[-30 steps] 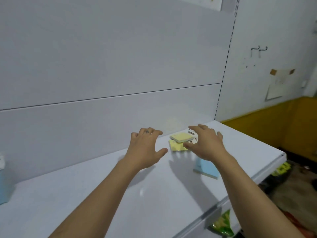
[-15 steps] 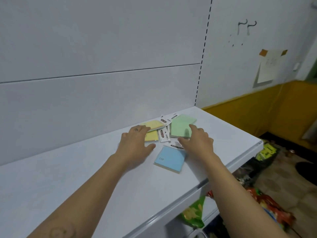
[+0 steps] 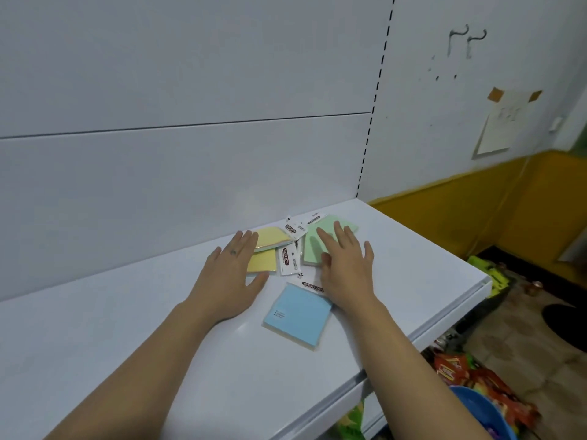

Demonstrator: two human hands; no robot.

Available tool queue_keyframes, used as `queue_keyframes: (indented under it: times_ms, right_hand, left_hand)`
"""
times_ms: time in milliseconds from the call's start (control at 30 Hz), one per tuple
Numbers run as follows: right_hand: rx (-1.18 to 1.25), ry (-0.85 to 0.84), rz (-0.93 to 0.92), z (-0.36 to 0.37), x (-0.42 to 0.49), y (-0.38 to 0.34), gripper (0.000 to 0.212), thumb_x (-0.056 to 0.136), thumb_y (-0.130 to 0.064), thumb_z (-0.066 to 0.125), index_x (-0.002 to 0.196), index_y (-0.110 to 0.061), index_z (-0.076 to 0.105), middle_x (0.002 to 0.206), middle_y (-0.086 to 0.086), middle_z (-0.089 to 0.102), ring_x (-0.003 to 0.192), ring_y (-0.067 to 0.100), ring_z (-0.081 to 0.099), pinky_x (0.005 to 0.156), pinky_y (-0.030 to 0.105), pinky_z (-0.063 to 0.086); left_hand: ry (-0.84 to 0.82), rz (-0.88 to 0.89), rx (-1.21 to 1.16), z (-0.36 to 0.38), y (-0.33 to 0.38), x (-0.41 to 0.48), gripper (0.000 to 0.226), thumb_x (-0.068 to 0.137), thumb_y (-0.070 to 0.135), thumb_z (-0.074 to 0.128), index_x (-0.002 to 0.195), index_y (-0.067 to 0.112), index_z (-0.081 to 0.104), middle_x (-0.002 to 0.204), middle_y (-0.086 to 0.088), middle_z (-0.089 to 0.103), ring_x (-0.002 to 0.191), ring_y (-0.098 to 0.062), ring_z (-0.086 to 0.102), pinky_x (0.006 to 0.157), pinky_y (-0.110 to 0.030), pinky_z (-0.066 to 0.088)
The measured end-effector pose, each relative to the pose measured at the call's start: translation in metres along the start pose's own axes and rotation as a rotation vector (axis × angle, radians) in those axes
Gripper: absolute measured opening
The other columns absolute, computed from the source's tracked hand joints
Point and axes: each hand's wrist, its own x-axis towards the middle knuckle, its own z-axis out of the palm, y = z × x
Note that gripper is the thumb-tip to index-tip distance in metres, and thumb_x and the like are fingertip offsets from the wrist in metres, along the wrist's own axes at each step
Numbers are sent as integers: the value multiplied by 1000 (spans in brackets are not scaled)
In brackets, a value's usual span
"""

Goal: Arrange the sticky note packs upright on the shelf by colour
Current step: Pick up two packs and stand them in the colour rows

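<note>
Several sticky note packs lie flat in a loose heap on the white shelf [image 3: 127, 360]. Two yellow packs [image 3: 270, 238] overlap at the left of the heap, a green pack [image 3: 313, 252] lies at the right, and a blue pack [image 3: 297, 315] lies nearest me. White header cards reading "STICKY NOTE" [image 3: 287, 258] stick out between them. My left hand [image 3: 232, 277] rests flat with straight fingers on the yellow packs. My right hand [image 3: 346, 265] lies flat with spread fingers on the green pack and partly covers the blue pack's header.
A white back panel [image 3: 190, 154] rises behind the shelf, ending at a perforated upright [image 3: 374, 100] on the right. The shelf's front edge [image 3: 444, 319] runs diagonally at right. Snack packets [image 3: 476, 385] and a blue tub [image 3: 486, 417] lie below.
My view has swung right and down, bringing the whole heap into sight. My right hand went from the yellow packs to the green pack, and my left hand moved onto the yellow packs.
</note>
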Motion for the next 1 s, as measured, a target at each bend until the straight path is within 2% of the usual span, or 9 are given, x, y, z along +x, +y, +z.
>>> queue_keyframes:
  times_ms: [133,233,367,467,567,633,767,900,1000]
  right_hand:
    - [11,-76,32,2,2,3,52,97,-18,37,147,-31,30,159,1,18,147,18,11,116,48,3]
    - [-31,-84,63,1,1,4,46,95,-24,39,141,-31,39,155,-1,28,139,23,24,110,44,17]
    - [-75,-8,120,-2,2,2,43,89,-39,48,131,-33,51,137,-2,46,122,24,38,100,39,25]
    - [-72,40,143,-2,1,2,42,83,-44,53,122,-28,57,123,3,49,118,24,39,100,38,25]
    - [21,31,130,1,1,3,35,82,-39,57,112,-21,55,131,4,46,128,22,33,111,39,17]
    - [62,-14,126,2,1,3,34,83,-36,55,112,-19,51,132,3,47,131,20,33,116,43,9]
    - [86,-41,167,1,1,3,53,79,-45,60,124,-21,45,127,3,49,122,24,39,108,41,22]
    - [398,-40,207,-7,0,4,71,70,-42,77,130,-28,44,124,-1,40,115,16,41,97,30,33]
    - [588,23,230,-10,-2,10,50,77,-28,76,123,-22,56,117,-5,50,109,7,48,91,22,36]
  left_hand:
    - [-46,7,-9,2,-1,2,71,95,47,36,151,21,2,159,6,9,146,-9,-2,119,-39,6]
    - [-13,21,36,4,-2,1,70,93,52,32,151,19,11,154,-1,26,145,-19,14,117,-43,14]
    - [94,60,124,-1,4,-2,63,85,52,31,134,16,50,125,-7,53,119,-29,46,105,-49,33]
    - [179,52,66,-9,9,-2,41,85,43,49,106,14,70,103,-7,59,99,-29,54,86,-37,43]
    - [178,-28,-96,-9,6,-3,24,86,34,62,100,16,70,117,-7,57,128,-28,42,97,-37,40]
    - [154,-49,-180,-10,6,-5,19,89,31,59,100,17,66,128,-4,55,138,-26,33,102,-38,38]
    - [81,-67,-137,-17,11,-7,15,94,32,48,100,20,54,103,2,58,104,-25,53,78,-36,40]
    - [23,-172,-57,-27,11,-5,20,89,44,51,98,26,51,108,1,62,110,-27,46,86,-39,39]
    - [-75,-277,-131,-32,11,-3,58,78,50,64,126,27,40,120,-1,55,118,-24,38,93,-38,39]
